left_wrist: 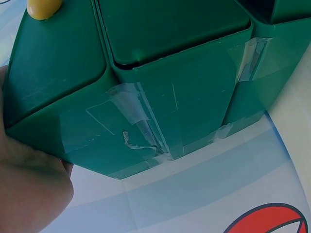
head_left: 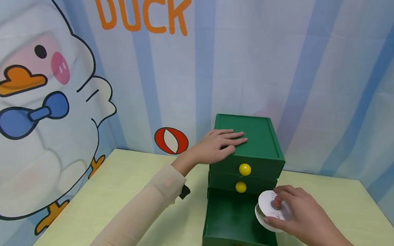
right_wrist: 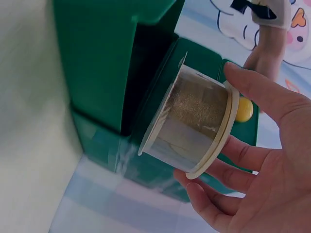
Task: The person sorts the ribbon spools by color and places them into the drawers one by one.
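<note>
A green drawer unit (head_left: 248,165) with yellow knobs stands on the table. Its bottom drawer (head_left: 229,216) is pulled out, and the bare inside shows. My left hand (head_left: 220,146) rests on top of the unit with its fingers spread. A white-flanged spool of sheer gold ribbon (right_wrist: 194,114) is in my right hand (right_wrist: 262,145), thumb on one side of the flange and fingers on the other. In the head view the spool (head_left: 266,208) is above the right side of the pulled-out drawer; one fingertip is at its centre hole.
The pale yellow table (head_left: 128,182) extends to both sides of the unit. Behind it hangs a striped backdrop (head_left: 252,59) with a duck and a ball printed on it. Clear tape (left_wrist: 136,111) joins the drawer sections along the side.
</note>
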Motion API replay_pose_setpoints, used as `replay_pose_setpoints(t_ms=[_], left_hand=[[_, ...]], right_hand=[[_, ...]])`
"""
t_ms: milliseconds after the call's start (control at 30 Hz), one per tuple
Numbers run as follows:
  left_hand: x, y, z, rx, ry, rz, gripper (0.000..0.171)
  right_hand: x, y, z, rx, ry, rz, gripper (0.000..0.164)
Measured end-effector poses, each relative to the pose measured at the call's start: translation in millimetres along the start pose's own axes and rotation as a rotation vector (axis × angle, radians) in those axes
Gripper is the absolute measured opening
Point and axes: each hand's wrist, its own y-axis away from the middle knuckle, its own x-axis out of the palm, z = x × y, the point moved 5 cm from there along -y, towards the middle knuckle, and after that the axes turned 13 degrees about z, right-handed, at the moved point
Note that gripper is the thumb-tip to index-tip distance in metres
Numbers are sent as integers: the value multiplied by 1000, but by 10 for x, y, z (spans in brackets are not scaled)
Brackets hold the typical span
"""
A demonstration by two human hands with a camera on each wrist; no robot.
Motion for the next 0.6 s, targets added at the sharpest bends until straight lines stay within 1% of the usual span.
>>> replay_pose_setpoints(t_ms=[200, 333, 500, 600], left_hand=[[-2, 5, -2, -6, -4, -6, 51], [1, 10, -4, -11, -10, -3, 51], [9, -4, 8, -13, -21, -4, 51], [12, -9, 13, -14, -26, -6, 50]], right_hand=[[150, -82, 176, -53, -33, 27, 39], [286, -142, 281, -87, -50, 63, 38], [424, -191, 397, -133, -18, 93, 38], [478, -234, 455, -131, -5, 105, 39]])
